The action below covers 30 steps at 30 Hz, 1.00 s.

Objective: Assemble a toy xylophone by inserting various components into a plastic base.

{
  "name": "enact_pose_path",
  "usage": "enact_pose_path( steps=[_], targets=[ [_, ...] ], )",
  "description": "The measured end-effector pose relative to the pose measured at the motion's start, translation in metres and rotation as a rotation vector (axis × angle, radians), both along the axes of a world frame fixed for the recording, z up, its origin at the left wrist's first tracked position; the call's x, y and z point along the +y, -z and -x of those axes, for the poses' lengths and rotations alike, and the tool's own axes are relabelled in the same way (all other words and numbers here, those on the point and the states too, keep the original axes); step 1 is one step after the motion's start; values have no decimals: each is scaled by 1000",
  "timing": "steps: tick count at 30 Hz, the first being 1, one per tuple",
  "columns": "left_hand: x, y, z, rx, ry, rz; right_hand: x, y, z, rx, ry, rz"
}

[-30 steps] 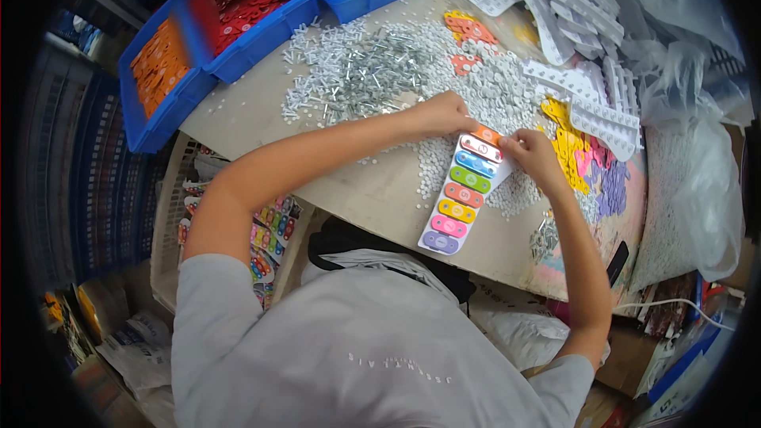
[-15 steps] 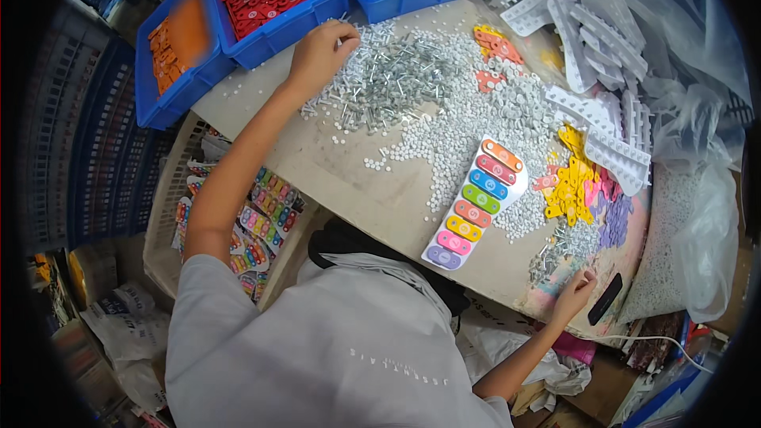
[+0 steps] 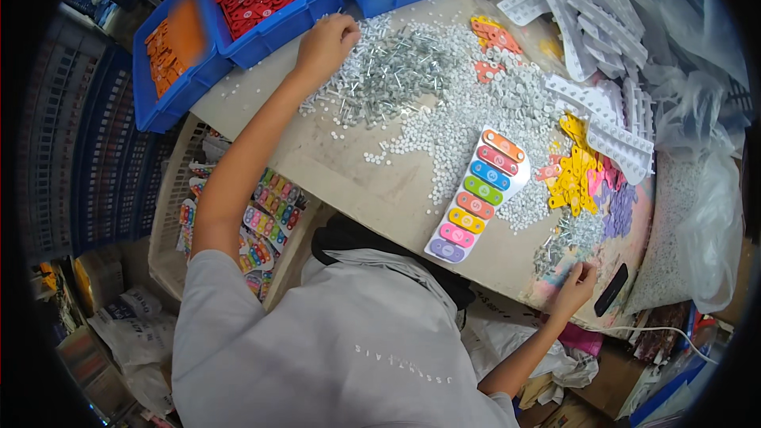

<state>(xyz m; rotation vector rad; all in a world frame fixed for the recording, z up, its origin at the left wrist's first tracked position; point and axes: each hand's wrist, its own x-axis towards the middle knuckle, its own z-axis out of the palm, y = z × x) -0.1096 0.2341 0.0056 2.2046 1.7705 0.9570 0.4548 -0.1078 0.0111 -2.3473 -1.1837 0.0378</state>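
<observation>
Flanking 8-bar card (image 3: 482,190): left hand (image 3: 323,46) beside rivets (image 3: 396,71) | right hand (image 3: 575,290) by black slab (image 3: 611,290) | hands curled, contents: cannot tell

Bins (image 3: 277,35) are smooth plastic, pins (image 3: 396,71) shiny metal, the tabletop (image 3: 349,182) matt, perhaps wood.

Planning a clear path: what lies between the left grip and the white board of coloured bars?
In the head view, loose silvery pins lie nearer the left grip, then small white round pieces toward the white board.
</observation>
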Motion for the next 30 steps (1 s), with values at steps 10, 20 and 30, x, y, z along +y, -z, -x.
enact_pose_path(
  steps=[10, 20, 30],
  targets=[
    [-47, -48, -47, -620, 86, 350, -14, -8, 13, -63, -86, 150],
    [-94, -43, -118, -842, 551, 766, 63, -42, 77, 426, -301, -303],
    [-88, -10, -171, -1115, 649, 1157, 154, -46, 157, 1077, -456, 9]
  ],
)
